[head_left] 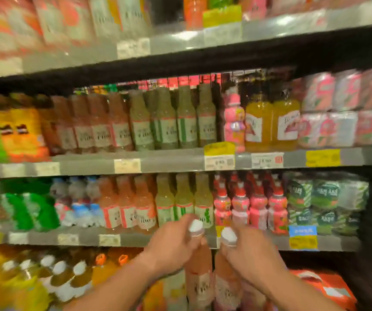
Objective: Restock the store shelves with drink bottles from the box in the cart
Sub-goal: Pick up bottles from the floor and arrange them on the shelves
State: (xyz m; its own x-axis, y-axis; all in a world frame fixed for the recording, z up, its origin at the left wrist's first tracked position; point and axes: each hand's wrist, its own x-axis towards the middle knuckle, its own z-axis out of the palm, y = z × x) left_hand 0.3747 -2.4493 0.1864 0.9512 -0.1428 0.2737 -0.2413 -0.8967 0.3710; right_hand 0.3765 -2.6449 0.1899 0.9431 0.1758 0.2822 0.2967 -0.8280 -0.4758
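Near the lower shelf edge (135, 240), two pink drink bottles (199, 277) held upright side by side; left hand (171, 245) and right hand (251, 254) each grip a neck. Step: carrying to shelf. Next: likely slot into the matching pink row (126, 205), far left

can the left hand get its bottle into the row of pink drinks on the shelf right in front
Probably yes: the left hand grips a pink bottle by the neck just below that pink row, nothing between; a free slot isn't visible.
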